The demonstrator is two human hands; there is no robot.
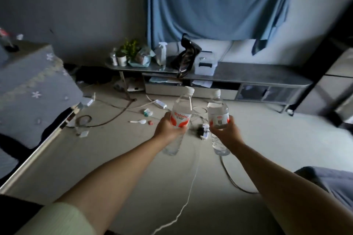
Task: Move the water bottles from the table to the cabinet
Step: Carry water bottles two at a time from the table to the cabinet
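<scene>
My left hand (168, 127) grips a clear water bottle (181, 110) with a white cap and a red-and-white label, held up over the floor. My right hand (225, 132) grips a second clear water bottle (217, 112) with the same kind of label, a little to the right. Both arms reach forward. Ahead, against the wall, stands a long low grey cabinet (257, 74) with a dark top and glass-fronted doors at its right end. At the left edge, a table (28, 86) covered with a snowflake-patterned cloth carries another bottle (6, 39).
The cabinet's left end holds a potted plant (129, 48), a spray bottle (162, 51), a black bag (186, 53) and a white box (206, 63). Cables (191, 187), a power strip (203, 129) and small litter lie on the floor. A blue curtain (219, 2) hangs behind.
</scene>
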